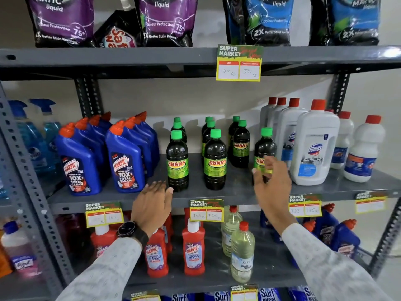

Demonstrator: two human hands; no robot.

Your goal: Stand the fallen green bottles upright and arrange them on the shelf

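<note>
All the green bottles (214, 157) stand upright on the middle shelf (217, 195) of a grey metal rack, in loose rows between blue bottles and white ones. Each is dark, nearly black inside, with a bright green cap and a green label reading "SUNNY" in yellow on red. The front left bottle (177, 161) and the front right bottle (265, 153) sit closest to the hands.

The left hand (153, 205) (a dark watch on its wrist) rests open at the shelf edge, fingers spread, just beside the base of the front left bottle and holding nothing. The right hand (271, 181) is raised in front of the front right bottle, fingers loosely curled and apart; its grip is open, and whether the fingertips touch the bottle cannot be told.

To the left stand blue Harpic bottles (124, 161) with orange caps, marked "POWER PLUS 10X TOTAL CLEAN". To the right, white Domex bottles (314, 148) with red caps. Above hang purple pouches (167, 20) reading "MATIC liquid", "Colour Protection", "2X Better Stain Removal". A yellow price tag (239, 63) headed "SUPER MARKET" shows 100 Rs and 50 Rs. Below stand red Harpic bathroom cleaner bottles (193, 250) and clear bottles (242, 255) of pale liquid.
</note>
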